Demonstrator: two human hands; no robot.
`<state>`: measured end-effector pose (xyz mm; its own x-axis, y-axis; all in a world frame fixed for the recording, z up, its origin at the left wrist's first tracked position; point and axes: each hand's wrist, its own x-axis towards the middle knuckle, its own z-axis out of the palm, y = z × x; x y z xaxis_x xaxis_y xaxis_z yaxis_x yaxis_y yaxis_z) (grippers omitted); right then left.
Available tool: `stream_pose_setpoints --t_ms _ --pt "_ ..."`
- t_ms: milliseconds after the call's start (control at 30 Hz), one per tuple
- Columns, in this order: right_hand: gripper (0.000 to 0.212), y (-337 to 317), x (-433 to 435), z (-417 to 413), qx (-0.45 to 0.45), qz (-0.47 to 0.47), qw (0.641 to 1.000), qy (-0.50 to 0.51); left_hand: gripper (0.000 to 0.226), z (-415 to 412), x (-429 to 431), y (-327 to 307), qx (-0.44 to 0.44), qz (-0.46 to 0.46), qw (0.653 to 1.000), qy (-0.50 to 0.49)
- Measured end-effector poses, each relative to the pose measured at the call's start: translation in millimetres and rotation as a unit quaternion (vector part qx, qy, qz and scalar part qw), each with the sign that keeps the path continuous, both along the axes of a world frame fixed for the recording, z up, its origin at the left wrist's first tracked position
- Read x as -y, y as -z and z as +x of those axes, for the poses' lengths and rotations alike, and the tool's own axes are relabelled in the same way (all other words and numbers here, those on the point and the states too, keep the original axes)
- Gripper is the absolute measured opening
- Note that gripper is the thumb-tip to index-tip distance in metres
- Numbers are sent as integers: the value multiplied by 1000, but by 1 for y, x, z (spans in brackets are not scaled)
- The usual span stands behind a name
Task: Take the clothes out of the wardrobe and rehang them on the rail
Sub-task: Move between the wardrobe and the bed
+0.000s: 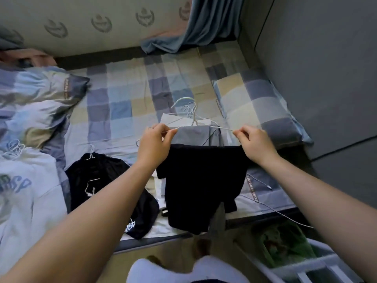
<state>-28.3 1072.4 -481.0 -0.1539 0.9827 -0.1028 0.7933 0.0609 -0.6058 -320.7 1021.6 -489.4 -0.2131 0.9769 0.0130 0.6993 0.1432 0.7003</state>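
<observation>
The bed (pixel 130 94), under a checked sheet, fills mid-frame. A pillow (pixel 255 111) lies at right. A black garment (pixel 98 180) and a white top (pixel 26 190) lie lower left.

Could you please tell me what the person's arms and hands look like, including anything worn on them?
The left forearm and right forearm are bare to the picture's edge, with no sleeve, watch or bracelet in view. The left hand wears a thin pale ring on one finger; the right hand shows no jewellery and no glove.
</observation>
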Motion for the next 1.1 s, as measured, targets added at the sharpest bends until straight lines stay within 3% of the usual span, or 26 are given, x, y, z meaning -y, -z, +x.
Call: stream_pose_setpoints --t_ms 300,600,767,1000,1100 --pt "15 153 -68 -9 117 -12 993 20 22 2 -60 145 16 -100 995 -2" --pt "17 281 -158 -23 119 -1 991 55 23 -8 -164 273 -44 -74 995 46" --pt "30 334 -196 -38 99 -32 994 27 24 -6 -214 319 -113 -54 990 58" --pt "62 403 -244 -44 131 -118 984 -9 24 -4 -270 373 -115 -95 989 -3" --pt "68 418 -249 -42 153 -130 980 -7 34 -5 -281 384 -123 -111 986 -5"
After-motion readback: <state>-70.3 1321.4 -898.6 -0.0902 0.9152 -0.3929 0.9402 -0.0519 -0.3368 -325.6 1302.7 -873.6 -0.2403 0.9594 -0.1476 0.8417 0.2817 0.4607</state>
